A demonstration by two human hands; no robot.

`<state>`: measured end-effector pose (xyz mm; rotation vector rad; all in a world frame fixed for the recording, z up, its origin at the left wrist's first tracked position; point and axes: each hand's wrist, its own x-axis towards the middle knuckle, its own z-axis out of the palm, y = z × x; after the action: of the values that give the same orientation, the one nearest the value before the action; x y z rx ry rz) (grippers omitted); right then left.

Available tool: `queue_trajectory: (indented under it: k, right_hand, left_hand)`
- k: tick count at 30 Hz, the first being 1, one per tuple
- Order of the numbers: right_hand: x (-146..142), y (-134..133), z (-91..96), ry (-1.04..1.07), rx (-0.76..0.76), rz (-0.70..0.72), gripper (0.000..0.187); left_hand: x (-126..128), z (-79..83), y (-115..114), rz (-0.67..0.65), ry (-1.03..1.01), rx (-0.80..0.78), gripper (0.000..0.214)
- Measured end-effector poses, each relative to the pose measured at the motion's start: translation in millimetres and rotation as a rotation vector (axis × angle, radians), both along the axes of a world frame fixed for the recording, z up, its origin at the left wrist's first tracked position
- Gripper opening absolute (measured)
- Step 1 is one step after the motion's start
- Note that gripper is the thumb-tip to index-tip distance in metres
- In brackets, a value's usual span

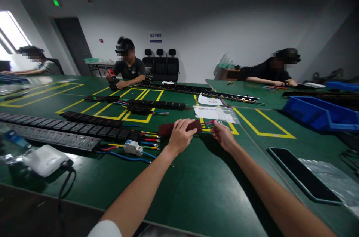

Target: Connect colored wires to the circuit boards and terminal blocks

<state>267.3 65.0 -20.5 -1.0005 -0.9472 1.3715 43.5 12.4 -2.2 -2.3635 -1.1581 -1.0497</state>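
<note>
My left hand (182, 134) lies over a short dark red strip (165, 129), its fingers bent round the far side. Coloured wires (208, 125) come out of the strip's right end. My right hand (223, 136) pinches these wires close to their metal lugs (219, 121). Left of the strip lie more lugged wires (151, 139) in yellow, red, blue and green. A white circuit breaker (133, 147) sits among them, beside a long black socket strip (92, 129) and a grey socket strip (61, 136).
A phone (304, 173) and clear plastic bag (333, 181) lie at right, with a blue bin (316, 111) behind. Printed papers (207, 112) lie beyond my hands. A white device (47, 160) is at left. Across the table, one person (127, 67) holds a red power tool (112, 74); others sit at both sides.
</note>
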Motion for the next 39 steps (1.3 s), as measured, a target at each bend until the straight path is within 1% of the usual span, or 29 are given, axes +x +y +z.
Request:
queue_trajectory:
  k: [12, 20, 27, 33, 39]
  right_hand:
    - [-0.8, 0.6, -0.3, -0.015, -0.003, -0.019, 0.046]
    - [-1.5, 0.2, 0.8, -0.008, -0.017, -0.019, 0.046]
    - [-1.6, 0.6, -1.1, -0.026, -0.003, -0.021, 0.042]
    - [-0.5, 2.5, -4.7, -0.06, 0.005, -0.042, 0.041]
    - [-1.2, 0.6, -3.1, -0.068, -0.002, -0.049, 0.04]
  left_hand:
    - [1.4, 3.3, -0.8, 0.03, 0.004, -0.025, 0.024]
    - [1.1, -1.2, -0.8, 0.123, 0.055, -0.035, 0.024]
    - [1.4, 3.0, -4.8, 0.15, 0.036, -0.098, 0.027]
    - [0.2, 1.2, -3.5, 0.128, 0.035, -0.052, 0.022]
    - [1.0, 1.1, -2.9, 0.177, 0.031, -0.035, 0.024]
